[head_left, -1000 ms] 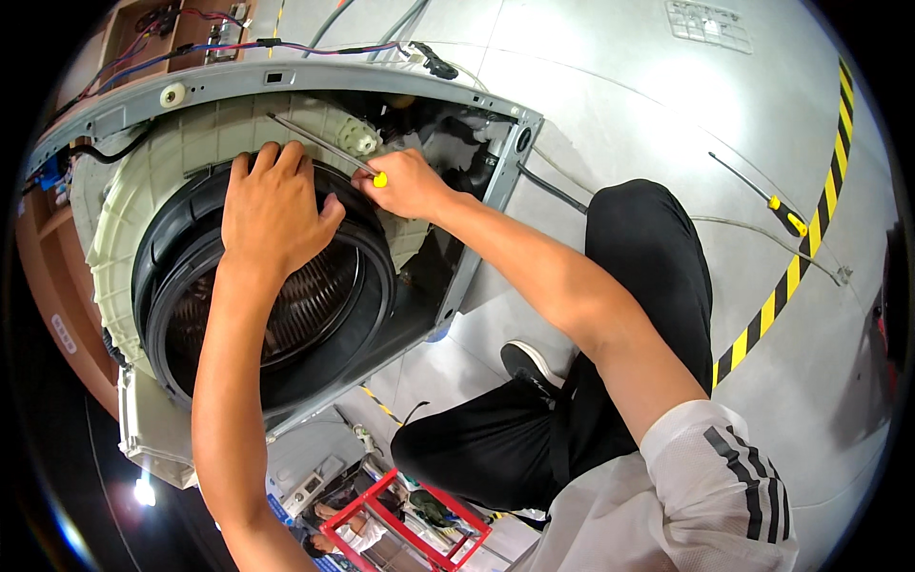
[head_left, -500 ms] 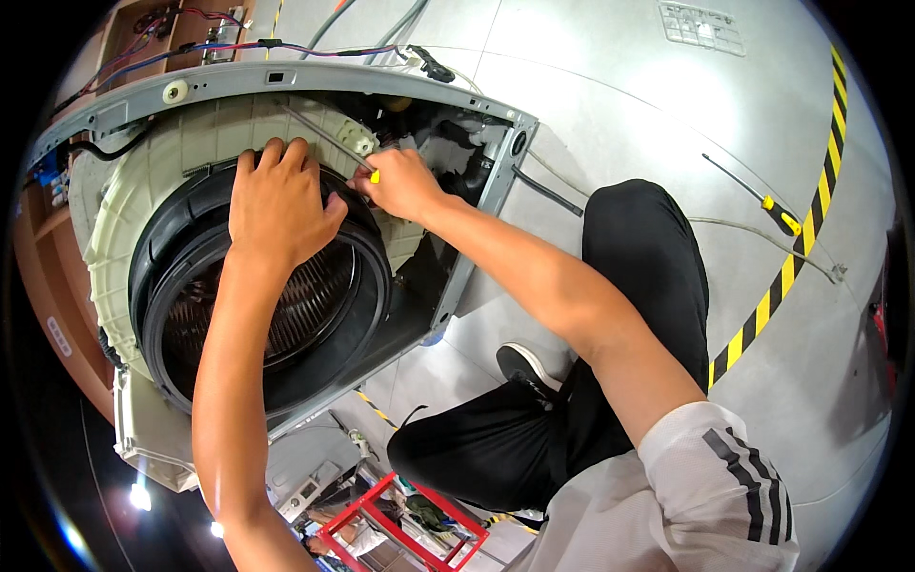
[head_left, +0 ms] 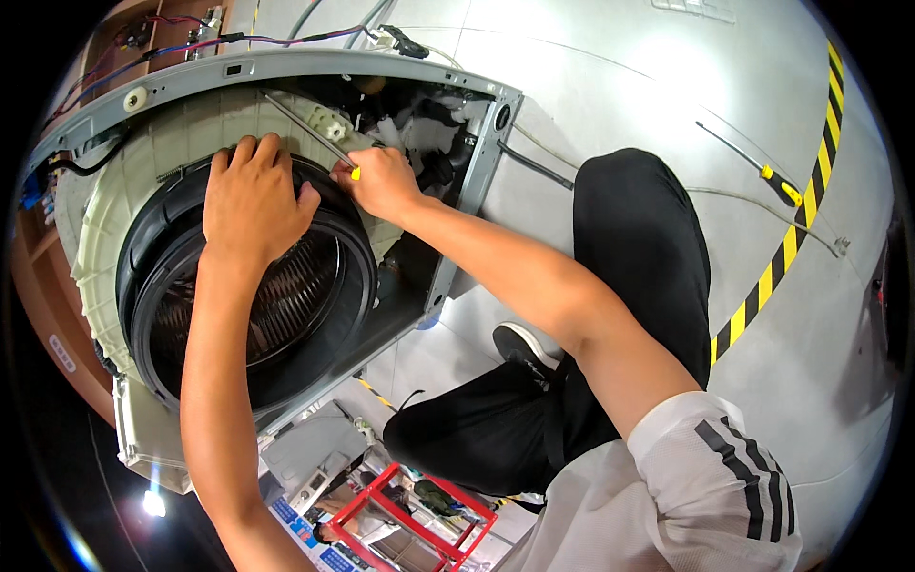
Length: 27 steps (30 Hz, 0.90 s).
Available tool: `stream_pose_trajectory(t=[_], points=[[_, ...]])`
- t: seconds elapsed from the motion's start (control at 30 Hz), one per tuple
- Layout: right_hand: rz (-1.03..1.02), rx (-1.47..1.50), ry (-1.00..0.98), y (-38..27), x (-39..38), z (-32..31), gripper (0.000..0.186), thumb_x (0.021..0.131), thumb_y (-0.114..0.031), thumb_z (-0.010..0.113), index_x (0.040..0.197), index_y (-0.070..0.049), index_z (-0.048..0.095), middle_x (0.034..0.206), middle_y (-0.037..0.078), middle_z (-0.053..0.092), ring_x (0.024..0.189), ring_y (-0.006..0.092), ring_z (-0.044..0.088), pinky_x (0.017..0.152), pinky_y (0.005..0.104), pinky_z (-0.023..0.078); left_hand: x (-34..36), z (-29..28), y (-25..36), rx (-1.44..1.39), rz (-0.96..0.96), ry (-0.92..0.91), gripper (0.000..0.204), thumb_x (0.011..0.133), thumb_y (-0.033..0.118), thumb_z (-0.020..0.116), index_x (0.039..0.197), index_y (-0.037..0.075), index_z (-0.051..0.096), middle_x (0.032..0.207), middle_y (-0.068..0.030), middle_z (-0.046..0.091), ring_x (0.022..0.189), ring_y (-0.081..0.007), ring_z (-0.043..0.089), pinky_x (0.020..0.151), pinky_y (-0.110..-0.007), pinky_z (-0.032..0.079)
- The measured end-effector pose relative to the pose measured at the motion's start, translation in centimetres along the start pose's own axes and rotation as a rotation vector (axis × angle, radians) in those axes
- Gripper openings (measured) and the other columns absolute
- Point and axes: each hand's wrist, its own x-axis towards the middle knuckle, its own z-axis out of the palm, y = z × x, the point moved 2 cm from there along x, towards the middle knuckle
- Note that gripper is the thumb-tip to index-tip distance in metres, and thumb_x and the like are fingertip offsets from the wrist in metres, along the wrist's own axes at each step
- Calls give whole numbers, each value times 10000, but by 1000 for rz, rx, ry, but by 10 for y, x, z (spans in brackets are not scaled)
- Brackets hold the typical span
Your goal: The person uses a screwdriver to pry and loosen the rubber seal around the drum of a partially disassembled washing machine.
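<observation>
Head view: left hand [head_left: 255,205] and right hand [head_left: 381,183] at the opening of a stripped machine.
Left grip: fingers bent over the top of the rubber ring [head_left: 157,229], thumb spread away; pinching or only pressing, can't tell (palm hides the contact).
Right grip: fist wrapped round the screwdriver [head_left: 310,129], most of the handle hidden, a yellow bit showing.
Screwdriver: shaft runs up and left out of the right fist, over the pale tub [head_left: 205,119]; tip contact unclear. Should be light and stiff. Handle is the place to hold; bare shaft would likely slip.
Rubber ring: under the left fingers, left of and below the right fist. Looks soft and springy, slick if wet. Best held by its thick rim; a tool edge could nick it.
Tub: above the left fingers. Likely rigid plastic; ribs may crack if levered on.
Drum [head_left: 291,300]: below the left hand, inside the ring. Looks like metal, heavy.
Frame [head_left: 315,63]: above both hands; probably stiff sheet metal, sharp-edged.
Spare screwdriver [head_left: 783,186]: well right of the right hand, on the floor [head_left: 562,95].
</observation>
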Motion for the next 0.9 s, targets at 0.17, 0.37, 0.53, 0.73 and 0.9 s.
stream_pose_trajectory(t=[0.17,0.37,0.53,0.73,0.9], points=[[65,78,-9,4,-3,6,147,801,-236,723,857,-101,711,777,185,680,777,392,664,701,470,529,2,1,1,16,15,16,377,765,310,582,979,16,683,1084,-96,579,1072,-267,528,883,-428,433],[60,56,-19,16,-15,6,146,819,-225,695,819,-79,686,762,205,667,770,425,647,683,498,520,6,2,11,15,-21,41,333,745,309,588,834,17,721,1032,-78,599,1033,-238,543,878,-407,423],[47,-32,36,13,-18,9,84,800,-134,688,842,-62,697,757,200,659,741,406,642,652,439,517,4,8,11,32,6,94,319,761,296,585,836,16,718,1010,-76,600,1026,-231,545,883,-410,422],[43,-68,13,13,-9,14,91,798,-139,688,848,-63,694,762,198,659,739,401,644,648,436,518,1,14,14,74,20,114,310,795,301,569,899,50,718,1027,-69,597,1044,-232,535,911,-448,412],[29,34,2,26,-15,12,130,801,-175,708,871,-66,694,750,187,660,749,381,652,641,418,522,5,12,15,79,26,82,314,802,309,567,915,58,718,1055,-71,602,1065,-234,531,909,-449,410]])
